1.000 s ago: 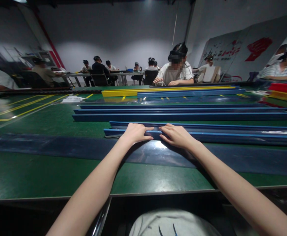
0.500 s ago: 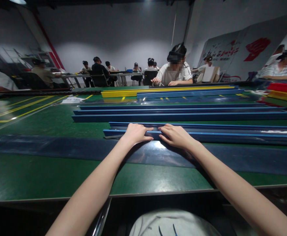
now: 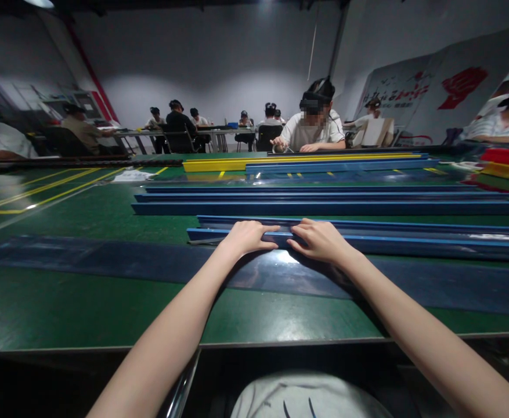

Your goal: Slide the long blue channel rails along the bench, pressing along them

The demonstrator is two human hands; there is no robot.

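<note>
A long blue channel (image 3: 411, 244) with two raised edges lies across the green table (image 3: 271, 325). My left hand (image 3: 249, 237) grips its near wall, thumb on the near side and fingers over the top. Just to the right, my right hand (image 3: 319, 239) holds the same wall in a like way, with a small gap between the two hands. Under my wrists and nearer to me lies a flat, glossy dark strip (image 3: 119, 261). The fingertips inside the channel are partly hidden.
Further back lie more blue channels (image 3: 324, 208) and a yellow channel (image 3: 219, 165). Red and yellow bins (image 3: 506, 162) stand at the right. A person (image 3: 315, 125) sits across the table. White paper (image 3: 133, 176) lies back left.
The whole view has shifted slightly, so things appear a little further right. Both hands keep their hold on the channel's near wall.
</note>
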